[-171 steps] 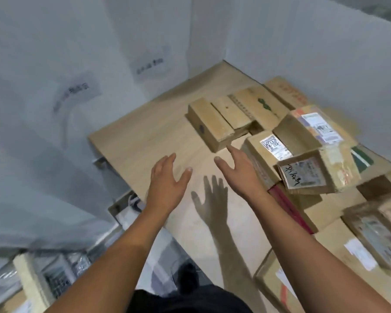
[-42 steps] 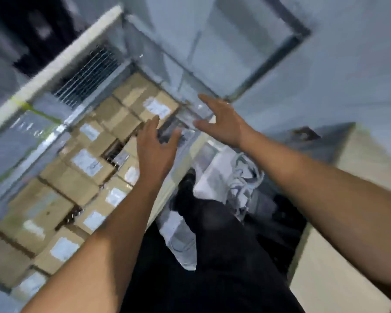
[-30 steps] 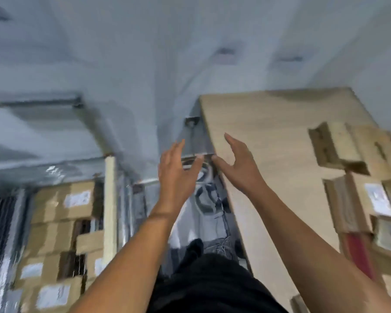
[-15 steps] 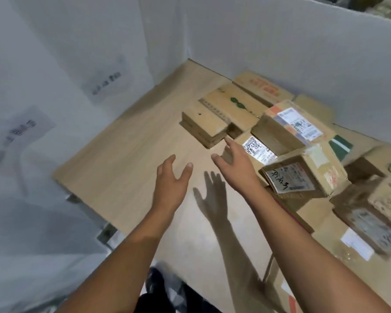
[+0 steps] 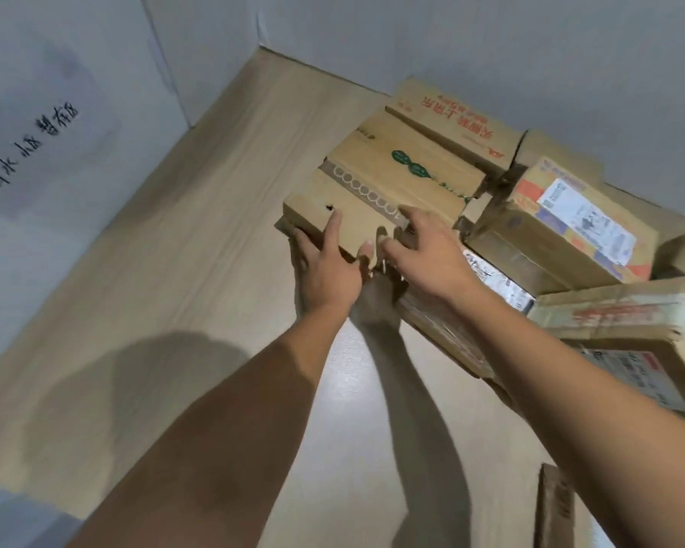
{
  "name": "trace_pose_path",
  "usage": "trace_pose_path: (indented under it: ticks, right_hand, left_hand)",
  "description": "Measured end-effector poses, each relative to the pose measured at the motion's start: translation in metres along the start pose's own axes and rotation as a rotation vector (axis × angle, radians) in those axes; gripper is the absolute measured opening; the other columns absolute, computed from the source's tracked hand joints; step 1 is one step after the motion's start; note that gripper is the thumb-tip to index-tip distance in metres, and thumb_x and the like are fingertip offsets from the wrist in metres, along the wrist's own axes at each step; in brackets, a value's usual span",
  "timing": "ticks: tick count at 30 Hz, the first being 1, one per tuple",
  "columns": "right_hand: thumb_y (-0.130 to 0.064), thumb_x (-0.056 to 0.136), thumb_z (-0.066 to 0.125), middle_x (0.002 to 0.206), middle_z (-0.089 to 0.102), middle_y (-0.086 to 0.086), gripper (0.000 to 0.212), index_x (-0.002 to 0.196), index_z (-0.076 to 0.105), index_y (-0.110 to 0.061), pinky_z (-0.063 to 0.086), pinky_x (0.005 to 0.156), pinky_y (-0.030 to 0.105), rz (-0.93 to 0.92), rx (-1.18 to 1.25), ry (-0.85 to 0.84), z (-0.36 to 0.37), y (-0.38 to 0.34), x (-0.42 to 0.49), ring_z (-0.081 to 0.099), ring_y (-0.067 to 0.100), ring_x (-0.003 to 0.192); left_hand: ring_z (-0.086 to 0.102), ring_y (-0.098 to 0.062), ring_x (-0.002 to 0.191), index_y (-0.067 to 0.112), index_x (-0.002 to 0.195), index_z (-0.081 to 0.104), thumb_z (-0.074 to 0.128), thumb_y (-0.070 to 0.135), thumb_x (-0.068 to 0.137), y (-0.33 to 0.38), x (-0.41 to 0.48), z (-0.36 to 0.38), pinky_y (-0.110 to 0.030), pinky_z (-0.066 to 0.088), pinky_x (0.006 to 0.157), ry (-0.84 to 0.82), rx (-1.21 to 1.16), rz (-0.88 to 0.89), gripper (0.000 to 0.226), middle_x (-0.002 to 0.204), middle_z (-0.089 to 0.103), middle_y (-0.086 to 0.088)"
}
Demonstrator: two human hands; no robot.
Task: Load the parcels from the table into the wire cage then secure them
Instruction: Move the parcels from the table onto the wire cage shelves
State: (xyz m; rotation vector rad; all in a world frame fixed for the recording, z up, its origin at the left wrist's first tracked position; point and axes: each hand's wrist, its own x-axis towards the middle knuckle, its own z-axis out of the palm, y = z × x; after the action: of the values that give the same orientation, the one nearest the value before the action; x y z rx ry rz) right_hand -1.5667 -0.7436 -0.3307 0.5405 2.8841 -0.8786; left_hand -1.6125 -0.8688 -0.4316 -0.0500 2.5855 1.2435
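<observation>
Nearest the camera, both bare forearms stretch out over the table point(image 5: 182, 270). The left hand point(image 5: 329, 270) cups the near left corner of the flat parcel point(image 5: 356, 215), fingers spread, not yet clenched, while the right hand point(image 5: 428, 259) hovers open just off its near right edge. The parcel lies directly ahead at the pile's left, its long axis running away, the left hand nearer.

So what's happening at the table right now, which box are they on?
A person is reaching for the flat cardboard box with the row of circles at the near-left edge of the pile. The left hand is on its near-left corner, fingers on the top; the right hand comes onto its right end. It is not clearly lifted yet. The other parcels, like the box with red lettering, lie untouched on the wooden table.
</observation>
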Motion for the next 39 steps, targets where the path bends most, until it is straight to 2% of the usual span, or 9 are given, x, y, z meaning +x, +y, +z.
trace_pose_path:
  ticks: [7,9,12,16,20,25,30,34,39]
  right_hand:
    - [-0.058,0.095,0.057,0.13,0.061,0.016,0.057,0.132,0.056,-0.014,0.05,0.102,0.051,0.132,-0.069,-0.178,0.021,-0.018,0.06,0.057,0.038,0.121]
    - [-0.061,0.094,0.056,0.132,0.061,0.015,0.061,0.133,0.06,-0.014,0.052,0.101,0.053,0.17,0.095,-0.212,0.023,-0.02,0.048,0.061,0.037,0.12]
    - [-0.064,0.093,0.056,0.137,0.051,0.006,0.062,0.141,0.055,-0.025,0.054,0.089,0.04,0.109,0.241,-0.222,0.029,-0.025,0.008,0.059,0.026,0.118]
    - [-0.057,0.095,0.061,0.127,0.054,0.01,0.045,0.133,0.05,-0.035,0.048,0.101,0.048,-0.045,0.295,-0.266,0.057,-0.037,-0.07,0.055,0.032,0.116]
    - [-0.068,0.081,0.059,0.119,0.056,0.001,0.05,0.125,0.05,-0.046,0.054,0.094,0.044,-0.145,0.443,-0.506,0.082,-0.069,-0.164,0.059,0.024,0.111]
    - [-0.067,0.081,0.057,0.122,0.053,-0.008,0.056,0.132,0.046,-0.049,0.049,0.103,0.048,-0.377,0.38,-0.709,0.117,-0.101,-0.281,0.053,0.023,0.12]
    - [-0.054,0.084,0.065,0.131,0.059,0.001,0.057,0.134,0.053,-0.03,0.052,0.101,0.051,-0.597,0.257,-0.959,0.161,-0.14,-0.388,0.06,0.021,0.119]
    - [-0.05,0.088,0.068,0.127,0.06,0.002,0.049,0.132,0.057,-0.03,0.051,0.1,0.042,-0.807,0.086,-1.1,0.214,-0.165,-0.472,0.06,0.017,0.112]
    - [-0.052,0.096,0.062,0.117,0.056,-0.008,0.035,0.129,0.055,-0.042,0.044,0.074,0.019,-0.985,-0.14,-1.307,0.286,-0.191,-0.575,0.059,0.001,0.095]
  left_hand:
    - [0.026,-0.029,0.151,0.052,0.149,0.036,0.072,0.036,0.085,-0.024,0.003,-0.016,-0.05,0.039,0.118,-0.077,-0.273,0.097,0.075,0.164,0.022,-0.004]
    - [0.047,-0.019,0.133,0.052,0.15,0.035,0.072,0.02,0.088,-0.027,-0.01,-0.026,-0.038,0.058,0.096,-0.125,-0.548,0.026,0.079,0.147,0.041,0.007]
    - [0.063,-0.002,0.103,0.049,0.155,0.027,0.068,0.013,0.083,-0.03,-0.052,-0.051,-0.021,0.059,0.062,-0.05,-0.926,-0.128,0.09,0.126,0.051,0.02]
    - [0.07,0.0,0.103,0.036,0.156,0.029,0.061,0.007,0.095,-0.059,-0.143,-0.081,-0.023,0.06,0.072,0.155,-1.01,-0.1,0.075,0.123,0.068,0.023]
    - [0.067,-0.012,0.119,0.057,0.136,0.048,0.063,0.026,0.097,-0.088,-0.265,-0.115,-0.028,0.059,0.088,0.385,-1.004,-0.116,0.052,0.128,0.069,0.017]
    - [0.062,-0.014,0.13,0.045,0.155,0.03,0.069,0.031,0.096,-0.13,-0.405,-0.127,-0.04,0.055,0.104,0.671,-1.066,-0.204,0.072,0.143,0.062,0.01]
    - [0.062,-0.015,0.129,0.039,0.158,0.029,0.071,0.034,0.092,-0.176,-0.515,-0.131,-0.053,0.049,0.111,1.045,-1.094,-0.387,0.078,0.144,0.062,0.007]
    - [0.056,-0.018,0.136,0.038,0.161,0.022,0.072,0.044,0.088,-0.215,-0.589,-0.128,-0.055,0.045,0.114,1.34,-1.142,-0.462,0.089,0.153,0.053,0.003]
    - [0.059,-0.017,0.133,0.041,0.161,0.022,0.071,0.037,0.091,-0.28,-0.669,-0.121,-0.052,0.05,0.11,1.634,-1.305,-0.534,0.085,0.151,0.055,0.007]
